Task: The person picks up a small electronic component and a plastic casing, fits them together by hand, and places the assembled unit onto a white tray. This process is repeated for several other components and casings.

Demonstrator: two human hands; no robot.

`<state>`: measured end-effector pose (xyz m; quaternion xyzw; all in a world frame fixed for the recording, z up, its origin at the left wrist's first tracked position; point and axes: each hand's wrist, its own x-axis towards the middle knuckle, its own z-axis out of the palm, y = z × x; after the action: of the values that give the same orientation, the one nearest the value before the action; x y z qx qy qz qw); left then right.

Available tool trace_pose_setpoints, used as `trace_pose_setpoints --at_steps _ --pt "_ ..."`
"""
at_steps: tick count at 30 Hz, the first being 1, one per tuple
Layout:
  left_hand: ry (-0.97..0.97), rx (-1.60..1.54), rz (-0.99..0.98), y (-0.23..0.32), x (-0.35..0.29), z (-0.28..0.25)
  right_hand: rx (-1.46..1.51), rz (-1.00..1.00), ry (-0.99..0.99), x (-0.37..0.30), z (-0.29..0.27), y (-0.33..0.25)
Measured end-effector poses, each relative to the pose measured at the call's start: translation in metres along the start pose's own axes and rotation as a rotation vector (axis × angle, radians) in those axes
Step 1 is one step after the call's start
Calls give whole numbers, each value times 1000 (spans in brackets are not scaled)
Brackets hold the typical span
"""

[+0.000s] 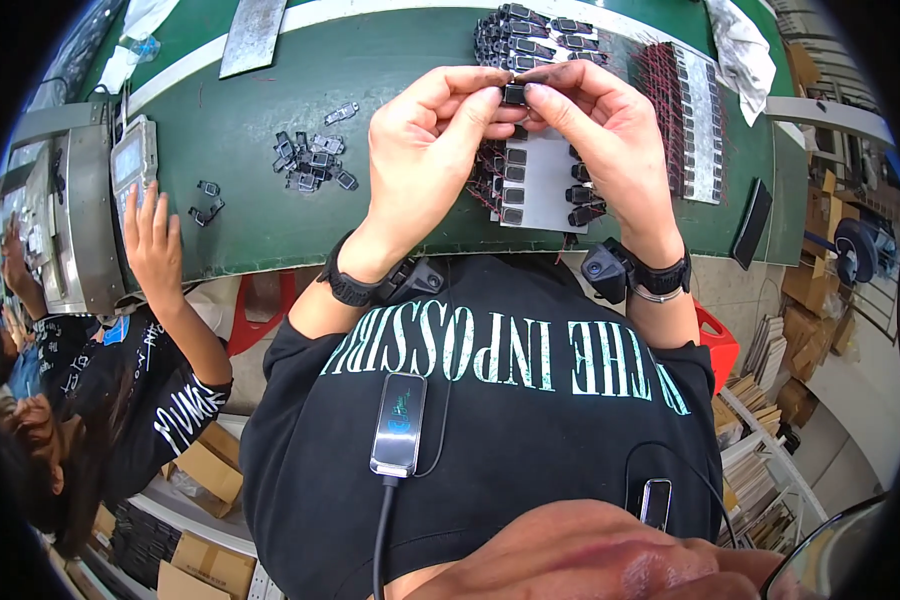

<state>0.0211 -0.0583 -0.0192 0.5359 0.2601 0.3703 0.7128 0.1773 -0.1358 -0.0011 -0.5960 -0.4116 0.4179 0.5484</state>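
Between the fingertips of both hands is a small black rectangular module (514, 94) with a dark, shiny face. My left hand (417, 150) pinches its left side with thumb and fingers. On the other side, the thumb and fingers of my right hand (615, 135) close on it too. Below the hands lies a pale plate (548, 185) with similar black modules along its left and right edges. Part of this plate is hidden by my hands. Just beyond them, many more modules (520, 42) are heaped in rows, with thin dark red wires nearby.
Loose modules (310, 165) lie on the green table (240, 215) to the left. Right of my hands is a long strip (700, 130) of modules with red wires (655, 95). A black flat object (753, 222) rests near the edge. A co-worker's hand (152, 245) touches a grey device (133, 160).
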Motion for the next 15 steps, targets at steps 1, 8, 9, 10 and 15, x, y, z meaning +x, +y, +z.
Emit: trace_pose_setpoints --at_steps 1,8,9,10,15 --pt "1 -1 0 1 0 0 34 12 -14 1 -2 2" --pt "-35 6 -46 4 1 -1 44 22 -9 1 0 4" --pt "-35 4 -46 4 1 -1 -35 -1 18 0 3 4" --pt "-33 13 -42 5 2 0 -113 -23 45 -1 6 4" --pt "-49 102 -4 6 2 0 -260 -86 89 -4 10 -2"
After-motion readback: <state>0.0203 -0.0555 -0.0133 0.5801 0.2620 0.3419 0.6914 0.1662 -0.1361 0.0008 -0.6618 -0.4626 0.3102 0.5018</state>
